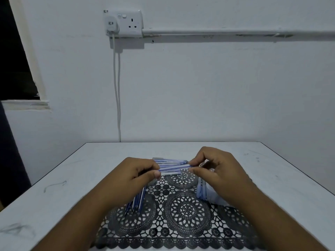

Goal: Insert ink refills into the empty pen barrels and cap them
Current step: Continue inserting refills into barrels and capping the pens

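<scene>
My left hand [137, 173] and my right hand [215, 169] hold one clear pen barrel [175, 167] with a blue refill inside, level between them, each pinching an end. Just behind it several finished pens [170, 161] lie side by side on the table. Under my left wrist a bundle of loose blue refills [137, 201] fans out on the lace mat. Pale blue caps [201, 191] lie in a pile beneath my right wrist, partly hidden.
A dark lace mat [181, 214] covers the front middle of the white table [72, 178]. The table's far edge meets a white wall, where a socket [123, 23] with a hanging cable is mounted.
</scene>
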### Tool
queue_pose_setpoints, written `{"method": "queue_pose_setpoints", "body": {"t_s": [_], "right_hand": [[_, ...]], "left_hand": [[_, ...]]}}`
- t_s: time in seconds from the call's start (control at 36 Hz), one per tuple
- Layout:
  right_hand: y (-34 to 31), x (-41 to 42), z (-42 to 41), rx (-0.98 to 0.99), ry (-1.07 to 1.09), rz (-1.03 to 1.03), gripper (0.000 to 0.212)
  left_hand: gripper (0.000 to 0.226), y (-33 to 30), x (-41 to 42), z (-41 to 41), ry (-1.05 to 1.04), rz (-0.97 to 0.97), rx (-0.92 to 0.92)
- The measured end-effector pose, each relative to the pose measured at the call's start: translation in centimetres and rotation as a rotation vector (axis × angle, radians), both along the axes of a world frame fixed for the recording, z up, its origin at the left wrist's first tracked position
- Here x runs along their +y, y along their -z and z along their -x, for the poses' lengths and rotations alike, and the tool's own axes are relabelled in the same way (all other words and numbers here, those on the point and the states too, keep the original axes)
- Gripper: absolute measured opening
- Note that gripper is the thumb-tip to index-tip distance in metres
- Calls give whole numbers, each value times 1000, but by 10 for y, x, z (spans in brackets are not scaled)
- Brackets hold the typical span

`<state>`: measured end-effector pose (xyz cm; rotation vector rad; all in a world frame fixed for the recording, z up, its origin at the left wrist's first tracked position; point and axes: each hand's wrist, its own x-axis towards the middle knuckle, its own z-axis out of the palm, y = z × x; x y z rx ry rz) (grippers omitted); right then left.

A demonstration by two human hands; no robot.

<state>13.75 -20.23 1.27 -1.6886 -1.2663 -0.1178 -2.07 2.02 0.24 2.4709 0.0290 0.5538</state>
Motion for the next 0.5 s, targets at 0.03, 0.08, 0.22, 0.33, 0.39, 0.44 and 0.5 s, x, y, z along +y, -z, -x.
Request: {"method": "queue_pose_setpoints", "body": {"t_s": [0.03, 0.08, 0.22, 0.33, 0.39, 0.44, 0.5], "right_hand": [[0, -1, -1, -44, -12, 14, 17], [1, -3, -3, -135, -24, 45, 18], [4, -3, -6, -279, -12, 33, 17], [2, -2, -7, -362, -37, -18, 4], [2, -3, -6, -402, -41, -34, 4], [1, -4, -6, -438, -27, -71, 9], [-2, -8, -10, -430, 2, -119, 14]], "left_hand": [[30, -1, 1, 1, 12, 29, 30], [37, -2, 3, 3, 33, 65, 83], [43, -3, 5, 5, 87, 136, 121], [31, -8, 5, 6, 167, 279, 150], [29, -10, 6, 8, 194, 348, 186], [32, -12, 8, 11, 214, 402, 228], [37, -12, 13, 14, 227, 487, 247]]}}
